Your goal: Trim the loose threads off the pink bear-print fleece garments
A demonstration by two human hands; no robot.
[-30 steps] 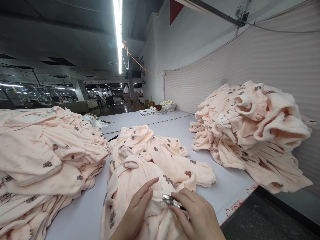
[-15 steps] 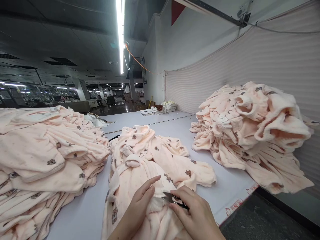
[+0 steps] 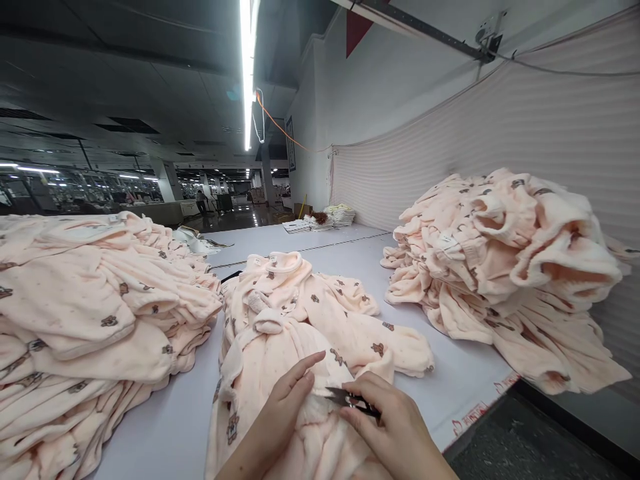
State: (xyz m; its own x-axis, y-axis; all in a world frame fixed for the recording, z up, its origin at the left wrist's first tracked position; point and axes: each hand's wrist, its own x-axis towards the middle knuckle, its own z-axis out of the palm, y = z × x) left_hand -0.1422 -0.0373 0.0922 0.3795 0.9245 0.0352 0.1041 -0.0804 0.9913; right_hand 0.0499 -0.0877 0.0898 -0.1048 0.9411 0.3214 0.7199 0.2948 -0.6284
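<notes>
A pale pink fleece garment with small brown bear prints lies spread on the table in front of me. My right hand is closed around small black thread snips, their blades pointing left at a whitish, bunched part of the fleece. On the near part of the garment, my left hand grips the bunched fabric beside the blade tips. Its index finger is stretched out and the thumb lies below it; the other fingers are mostly hidden.
Pink fleece garments are heaped in a left pile and a right pile. White folded stacks sit at the far end of the white table. The table's edge drops to a dark floor at right.
The whole view has shifted slightly, with things sitting a little further right and lower. Both hands and the snips keep nearly the same place on the garment.
</notes>
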